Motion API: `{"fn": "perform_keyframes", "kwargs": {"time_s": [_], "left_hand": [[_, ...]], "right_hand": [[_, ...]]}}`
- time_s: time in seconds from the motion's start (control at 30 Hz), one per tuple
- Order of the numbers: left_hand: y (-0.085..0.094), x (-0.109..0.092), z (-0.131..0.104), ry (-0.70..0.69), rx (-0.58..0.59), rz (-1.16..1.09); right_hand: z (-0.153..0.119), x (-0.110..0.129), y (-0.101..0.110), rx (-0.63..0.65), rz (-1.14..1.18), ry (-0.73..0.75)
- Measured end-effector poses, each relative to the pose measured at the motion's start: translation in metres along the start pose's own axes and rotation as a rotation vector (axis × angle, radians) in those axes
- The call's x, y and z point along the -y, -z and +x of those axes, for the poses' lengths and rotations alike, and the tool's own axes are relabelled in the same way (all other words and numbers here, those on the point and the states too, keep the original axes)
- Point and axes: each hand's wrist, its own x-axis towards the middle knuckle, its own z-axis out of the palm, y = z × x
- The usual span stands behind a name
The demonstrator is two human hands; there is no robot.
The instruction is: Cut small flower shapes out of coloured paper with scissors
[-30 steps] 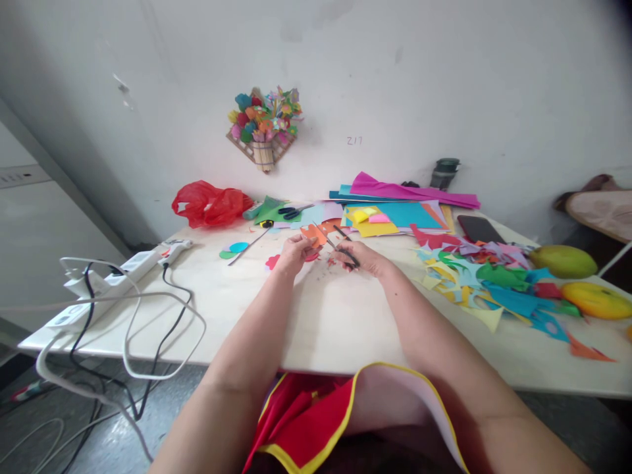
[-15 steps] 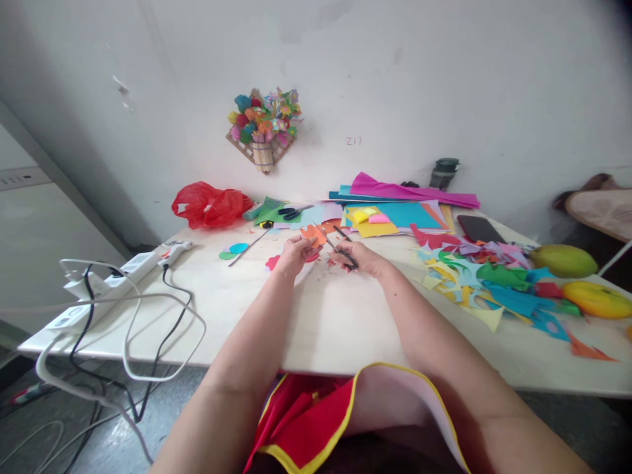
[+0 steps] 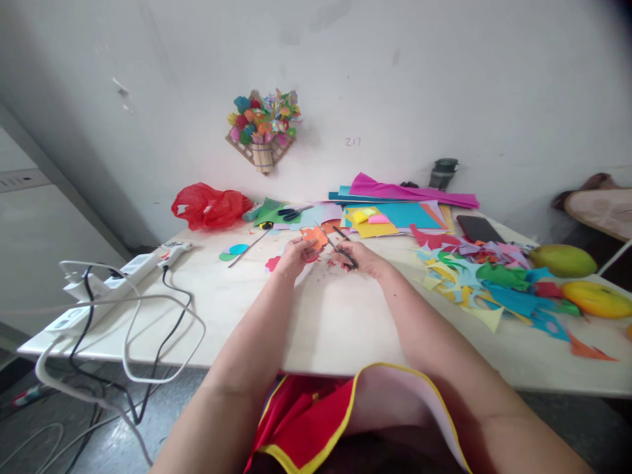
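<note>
Over the middle of the table, my left hand (image 3: 295,255) pinches a small piece of orange paper (image 3: 314,237) with a scalloped edge. My right hand (image 3: 363,259) is closed round the dark handles of a pair of scissors (image 3: 330,241), whose blades stand apart and point toward the paper. A red paper flower shape (image 3: 272,263) lies left of my left hand, and more red paper shows partly beneath it. Tiny scraps are scattered on the table between my hands. Blue and green paper circles (image 3: 238,249) lie farther left.
A heap of coloured paper scraps (image 3: 494,276) covers the right side, beside two mangoes (image 3: 597,299). Coloured sheets (image 3: 415,216) and a second pair of scissors (image 3: 291,214) lie at the back. A red plastic bag (image 3: 210,205) and power strips (image 3: 103,289) with trailing cables are at left.
The orange paper has turned slightly in my left hand. My right hand and the scissors stay in nearly the same place.
</note>
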Motion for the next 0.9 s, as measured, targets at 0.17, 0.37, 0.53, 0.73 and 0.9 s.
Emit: {"fn": "perform_keyframes", "kwargs": {"time_s": [0.17, 0.37, 0.53, 0.73, 0.9], "left_hand": [[0.001, 0.001, 0.001, 0.006, 0.009, 0.029], [0.004, -0.001, 0.002, -0.018, 0.014, 0.039], [0.015, -0.007, 0.003, -0.017, 0.054, 0.102], [0.026, -0.017, 0.002, -0.017, 0.081, 0.212], [0.028, -0.024, -0.003, 0.011, 0.174, 0.341]], "right_hand": [[0.002, -0.002, 0.001, 0.019, 0.012, 0.004], [0.002, -0.008, 0.008, 0.080, -0.074, 0.050], [-0.001, -0.010, 0.019, 0.197, -0.156, 0.074], [0.002, -0.012, 0.027, 0.273, -0.144, -0.002], [-0.002, -0.006, 0.028, 0.283, -0.196, -0.034]]}}
